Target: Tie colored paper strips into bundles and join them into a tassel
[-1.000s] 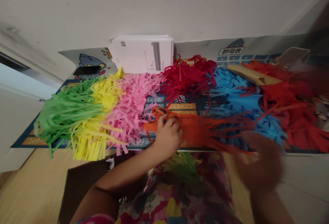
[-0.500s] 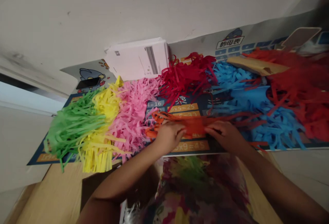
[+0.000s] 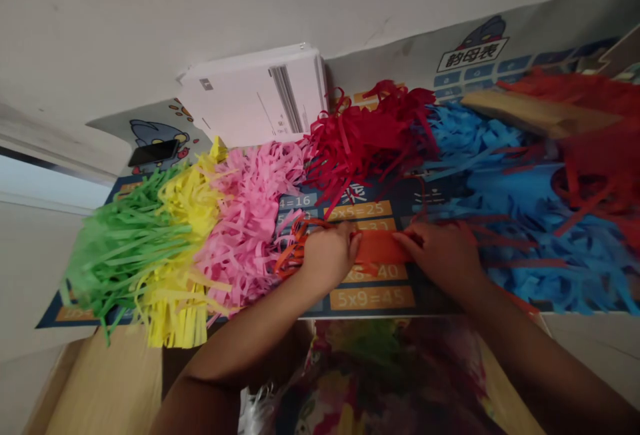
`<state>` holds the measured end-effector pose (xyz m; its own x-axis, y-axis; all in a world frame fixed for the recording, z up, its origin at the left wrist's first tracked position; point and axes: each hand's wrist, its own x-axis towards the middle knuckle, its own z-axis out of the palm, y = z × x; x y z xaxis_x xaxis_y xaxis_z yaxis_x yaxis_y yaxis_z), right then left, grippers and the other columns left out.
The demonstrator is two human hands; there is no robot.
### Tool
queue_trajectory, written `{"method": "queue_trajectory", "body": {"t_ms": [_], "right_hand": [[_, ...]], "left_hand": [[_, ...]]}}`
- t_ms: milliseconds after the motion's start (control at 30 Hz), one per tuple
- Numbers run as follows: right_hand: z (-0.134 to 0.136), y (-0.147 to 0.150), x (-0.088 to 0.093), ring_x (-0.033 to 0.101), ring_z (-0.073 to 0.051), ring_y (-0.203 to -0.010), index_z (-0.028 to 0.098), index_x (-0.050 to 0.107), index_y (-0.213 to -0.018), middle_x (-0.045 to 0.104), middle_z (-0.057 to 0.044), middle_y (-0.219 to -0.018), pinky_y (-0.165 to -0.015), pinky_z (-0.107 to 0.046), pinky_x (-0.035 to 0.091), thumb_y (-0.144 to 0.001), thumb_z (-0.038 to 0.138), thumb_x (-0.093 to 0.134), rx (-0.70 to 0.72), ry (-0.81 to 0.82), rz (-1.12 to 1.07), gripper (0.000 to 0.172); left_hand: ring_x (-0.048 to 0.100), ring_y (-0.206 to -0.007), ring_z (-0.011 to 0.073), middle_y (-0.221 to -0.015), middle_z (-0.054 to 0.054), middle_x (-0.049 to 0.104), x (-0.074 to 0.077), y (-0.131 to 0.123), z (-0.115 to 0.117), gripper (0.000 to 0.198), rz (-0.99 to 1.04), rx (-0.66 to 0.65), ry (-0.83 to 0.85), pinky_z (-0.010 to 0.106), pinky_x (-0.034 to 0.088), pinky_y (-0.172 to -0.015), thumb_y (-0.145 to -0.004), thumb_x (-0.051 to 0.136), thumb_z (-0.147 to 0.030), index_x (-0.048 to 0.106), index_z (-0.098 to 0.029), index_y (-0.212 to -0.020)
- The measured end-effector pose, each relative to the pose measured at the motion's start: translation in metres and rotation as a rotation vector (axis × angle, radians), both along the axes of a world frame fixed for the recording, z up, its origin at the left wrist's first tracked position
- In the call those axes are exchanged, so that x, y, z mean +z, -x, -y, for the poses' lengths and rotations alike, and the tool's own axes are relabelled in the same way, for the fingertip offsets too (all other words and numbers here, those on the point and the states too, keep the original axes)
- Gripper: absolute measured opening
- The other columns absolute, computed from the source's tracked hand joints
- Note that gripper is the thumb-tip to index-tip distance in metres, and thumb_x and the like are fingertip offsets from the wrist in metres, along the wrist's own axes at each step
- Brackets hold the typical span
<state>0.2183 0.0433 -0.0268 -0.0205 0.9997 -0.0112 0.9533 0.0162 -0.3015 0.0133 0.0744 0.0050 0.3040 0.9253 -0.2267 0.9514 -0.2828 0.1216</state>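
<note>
An orange fringed paper strip [image 3: 379, 246] lies on the printed multiplication mat [image 3: 373, 298] in front of me. My left hand [image 3: 327, 256] is closed on its left end, where the orange fringe [image 3: 293, 248] curls out past my fingers. My right hand [image 3: 441, 255] is closed on the strip's right end. The uncut orange band shows between the two hands.
Piles of fringed paper lie across the mat: green [image 3: 120, 238], yellow [image 3: 187, 222], pink [image 3: 250, 212], dark red [image 3: 365, 135], blue [image 3: 500, 175], red [image 3: 600, 142]. A white box [image 3: 255, 95] leans on the wall, a phone [image 3: 149, 152] at the left, a wooden piece [image 3: 520, 112] at the right.
My right hand came in from the lower right and took hold of the orange strip's right end. Both hands have drawn the strip together; the view shifted slightly.
</note>
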Motion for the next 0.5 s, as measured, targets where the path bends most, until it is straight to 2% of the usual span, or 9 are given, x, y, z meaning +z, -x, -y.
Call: {"method": "queue_trajectory", "body": {"t_ms": [200, 367, 433, 500], "right_hand": [[0.003, -0.003, -0.006, 0.064, -0.021, -0.067, 0.022, 0.068, -0.08, 0.073, -0.003, -0.075, -0.074, -0.036, 0.036, -0.098, 0.05, 0.046, 0.032, -0.006, -0.062, 0.04], [0.004, 0.0, -0.007, 0.063, -0.022, -0.066, 0.022, 0.067, -0.078, 0.073, -0.004, -0.075, -0.075, -0.038, 0.035, -0.1, 0.049, 0.042, 0.008, -0.041, -0.003, 0.042], [0.005, 0.0, -0.003, 0.063, -0.023, -0.068, 0.021, 0.067, -0.079, 0.072, -0.006, -0.075, -0.075, -0.039, 0.034, -0.099, 0.049, 0.044, -0.009, -0.051, 0.063, 0.042], [0.006, 0.001, 0.005, 0.064, -0.027, -0.076, 0.018, 0.069, -0.088, 0.073, -0.011, -0.081, -0.075, -0.04, 0.033, -0.099, 0.046, 0.047, -0.004, -0.069, 0.132, 0.038]], "left_hand": [[0.071, -0.078, 0.0267, -0.082, 0.009, 0.075, -0.005, 0.002, -0.001, 0.034, 0.007, -0.023, -0.014, 0.033, 0.048, -0.067, -0.099, 0.046, -0.042, 0.069, -0.019, -0.105], [0.068, -0.071, 0.0261, -0.077, 0.009, 0.073, -0.009, 0.003, 0.0, 0.031, 0.011, -0.037, -0.039, 0.034, 0.044, -0.063, -0.098, 0.048, -0.041, 0.069, -0.018, -0.101], [0.067, -0.075, 0.0259, -0.08, 0.009, 0.073, -0.01, 0.004, 0.002, 0.027, 0.017, -0.072, -0.119, 0.035, 0.045, -0.068, -0.097, 0.05, -0.038, 0.067, -0.018, -0.102], [0.066, -0.091, 0.0271, -0.098, 0.012, 0.073, -0.011, 0.005, 0.004, 0.021, 0.055, -0.19, -0.271, 0.04, 0.045, -0.08, -0.098, 0.05, -0.031, 0.066, -0.019, -0.106]]}}
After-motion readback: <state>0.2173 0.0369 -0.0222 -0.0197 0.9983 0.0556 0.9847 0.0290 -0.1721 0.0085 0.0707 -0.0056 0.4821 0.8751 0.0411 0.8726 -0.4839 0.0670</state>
